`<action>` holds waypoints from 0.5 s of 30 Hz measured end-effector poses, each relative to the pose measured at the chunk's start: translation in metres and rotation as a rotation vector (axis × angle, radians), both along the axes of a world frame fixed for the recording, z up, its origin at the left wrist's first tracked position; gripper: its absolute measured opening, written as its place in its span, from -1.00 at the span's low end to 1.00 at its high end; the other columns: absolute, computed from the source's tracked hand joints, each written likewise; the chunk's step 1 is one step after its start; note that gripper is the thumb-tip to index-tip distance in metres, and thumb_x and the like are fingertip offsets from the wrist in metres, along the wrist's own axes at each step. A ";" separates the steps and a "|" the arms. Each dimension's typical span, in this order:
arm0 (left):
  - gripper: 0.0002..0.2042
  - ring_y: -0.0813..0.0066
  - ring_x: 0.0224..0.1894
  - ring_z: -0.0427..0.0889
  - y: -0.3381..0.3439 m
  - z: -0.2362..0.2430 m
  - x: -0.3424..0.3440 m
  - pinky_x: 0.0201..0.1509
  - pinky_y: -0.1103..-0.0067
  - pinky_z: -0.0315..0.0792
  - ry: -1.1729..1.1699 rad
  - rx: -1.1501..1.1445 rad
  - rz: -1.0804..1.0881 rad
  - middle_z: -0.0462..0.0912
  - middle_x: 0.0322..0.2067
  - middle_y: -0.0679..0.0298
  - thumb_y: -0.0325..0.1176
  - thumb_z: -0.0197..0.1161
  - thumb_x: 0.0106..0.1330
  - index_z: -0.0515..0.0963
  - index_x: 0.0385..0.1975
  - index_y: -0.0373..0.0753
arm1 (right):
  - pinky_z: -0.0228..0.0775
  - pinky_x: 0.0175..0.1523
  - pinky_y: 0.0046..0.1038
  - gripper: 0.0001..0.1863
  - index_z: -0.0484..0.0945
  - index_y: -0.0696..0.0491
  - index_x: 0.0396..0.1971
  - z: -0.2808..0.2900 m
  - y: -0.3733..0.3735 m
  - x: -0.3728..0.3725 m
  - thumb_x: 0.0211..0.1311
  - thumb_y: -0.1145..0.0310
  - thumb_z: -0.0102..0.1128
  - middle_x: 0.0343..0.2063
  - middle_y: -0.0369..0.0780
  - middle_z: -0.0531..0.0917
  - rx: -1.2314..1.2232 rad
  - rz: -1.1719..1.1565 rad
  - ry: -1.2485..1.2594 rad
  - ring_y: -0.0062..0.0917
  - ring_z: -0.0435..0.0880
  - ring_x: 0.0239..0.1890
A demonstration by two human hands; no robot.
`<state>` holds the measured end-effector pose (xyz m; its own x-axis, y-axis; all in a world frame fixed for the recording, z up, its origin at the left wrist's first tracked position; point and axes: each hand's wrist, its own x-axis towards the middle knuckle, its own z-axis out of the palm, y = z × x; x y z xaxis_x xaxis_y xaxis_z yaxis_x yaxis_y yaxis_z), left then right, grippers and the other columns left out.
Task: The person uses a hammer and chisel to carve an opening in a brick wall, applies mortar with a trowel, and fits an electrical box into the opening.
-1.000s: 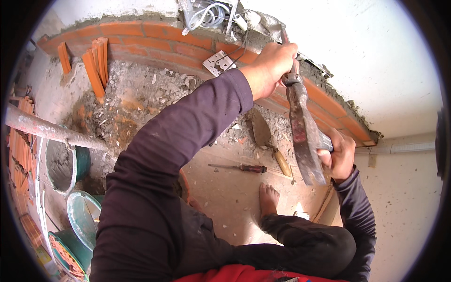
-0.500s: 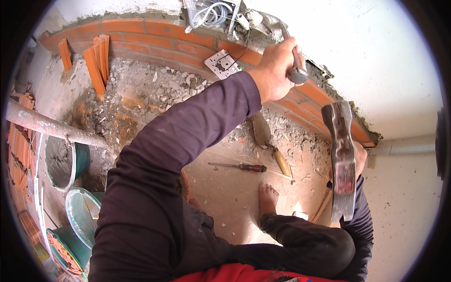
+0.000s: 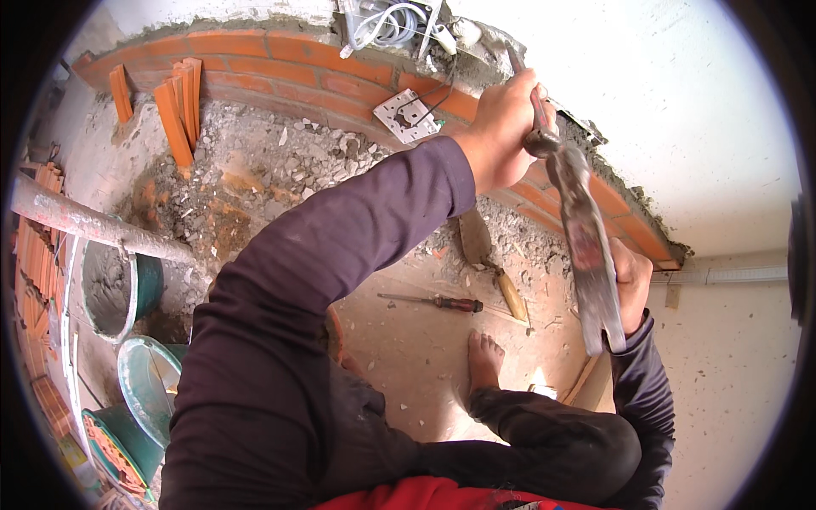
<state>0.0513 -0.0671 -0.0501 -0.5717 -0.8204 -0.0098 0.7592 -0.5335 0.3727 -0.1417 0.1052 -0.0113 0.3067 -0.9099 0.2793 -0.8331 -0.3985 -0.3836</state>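
Note:
My left hand (image 3: 501,127) is wrapped round a metal chisel (image 3: 539,112), its tip at the mortar and white wall above the low brick course (image 3: 357,89). A claw hammer (image 3: 586,246) is in my right hand (image 3: 631,285), whose fingers are partly hidden behind the head. The hammer's striking face meets, or nearly meets, the chisel's butt end; I cannot tell whether they touch. Just left of my left hand, a white socket plate (image 3: 406,116) leans at the bricks. Coiled grey cable (image 3: 393,25) lies in the wall recess above.
A trowel (image 3: 476,242) and a screwdriver (image 3: 446,303) lie on the floor near my bare foot (image 3: 485,357). Rubble (image 3: 280,166) lines the wall base. Brick pieces (image 3: 174,119) stand at the left, with buckets (image 3: 146,289) and a pole (image 3: 102,228) nearer me.
The hammer has swung up and left, so its head is now at the chisel's butt end. My right hand has shifted left with it; my left hand stays nearly in place.

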 end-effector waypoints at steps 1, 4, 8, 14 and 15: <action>-0.69 0.46 -0.54 0.33 0.000 0.002 -0.002 -0.39 0.52 0.28 0.010 -0.017 0.004 0.37 -0.63 0.38 -0.09 -0.09 0.53 0.33 -0.48 -0.07 | 0.34 -0.46 -0.39 -0.24 0.50 0.19 -0.42 0.003 0.002 -0.001 0.25 -0.38 0.01 -0.64 -0.12 0.43 -0.021 -0.002 -0.028 -0.25 0.51 -0.62; -0.69 0.46 -0.55 0.32 0.000 0.005 0.003 -0.40 0.50 0.26 -0.056 -0.075 0.080 0.37 -0.62 0.38 -0.08 -0.08 0.52 0.34 -0.47 -0.07 | 0.34 -0.47 -0.38 -0.30 0.49 0.16 -0.43 0.005 0.003 0.008 0.28 -0.32 0.03 -0.64 -0.14 0.45 -0.040 0.030 -0.141 -0.26 0.52 -0.62; -0.71 0.46 -0.56 0.33 -0.002 0.012 0.003 -0.44 0.47 0.22 -0.083 -0.011 0.084 0.38 -0.61 0.37 -0.09 -0.04 0.50 0.35 -0.45 -0.09 | 0.37 -0.46 -0.34 -0.42 0.48 0.14 -0.47 0.005 0.003 0.003 0.23 -0.19 0.13 -0.62 -0.13 0.46 -0.205 0.122 0.005 -0.21 0.54 -0.61; -0.80 0.47 -0.53 0.38 0.009 0.019 0.007 -0.47 0.45 0.21 -0.201 -0.035 0.183 0.40 -0.55 0.33 -0.22 0.02 0.45 0.36 -0.43 -0.11 | 0.42 -0.38 -0.39 -0.40 0.56 0.21 -0.31 -0.006 -0.010 0.010 0.28 -0.16 0.09 -0.59 -0.08 0.52 0.122 -0.027 -0.210 -0.22 0.61 -0.56; -0.81 0.47 -0.53 0.38 0.010 0.018 0.009 -0.47 0.44 0.21 -0.203 -0.056 0.199 0.40 -0.54 0.33 -0.24 0.03 0.45 0.36 -0.43 -0.12 | 0.41 -0.39 -0.39 -0.39 0.56 0.21 -0.29 -0.007 -0.010 0.011 0.28 -0.17 0.06 -0.60 -0.09 0.52 0.055 -0.001 -0.194 -0.23 0.61 -0.56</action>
<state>0.0598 -0.0572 -0.0318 -0.3903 -0.9188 -0.0590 0.7537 -0.3556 0.5528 -0.1303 0.0956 -0.0183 0.2511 -0.9257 0.2830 -0.7421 -0.3718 -0.5577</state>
